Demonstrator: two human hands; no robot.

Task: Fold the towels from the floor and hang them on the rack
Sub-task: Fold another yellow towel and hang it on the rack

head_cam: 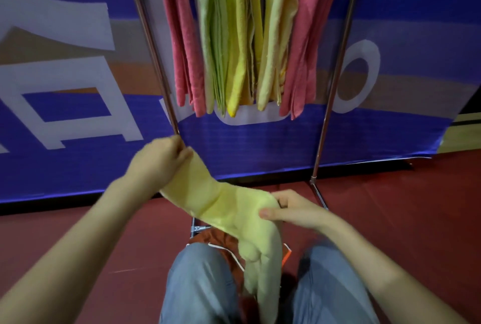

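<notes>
A pale yellow towel (229, 209) stretches between both hands in front of my knees. My left hand (158, 162) grips its upper end just below the rack's left leg. My right hand (291, 210) pinches it lower on the right, and the rest hangs down between my legs. The metal rack (335, 73) stands ahead. On it hang several folded towels: a pink towel (182, 37), a light green towel (213, 37), a yellow towel (240, 37), a pale yellow one (277, 37) and another pink one (309, 37).
An orange-red towel (221, 241) lies on the dark red floor (403, 206) between my knees, under the held towel. A blue banner with white shapes (78, 102) stands close behind the rack. The rack's foot bracket (199, 228) sits right in front of me.
</notes>
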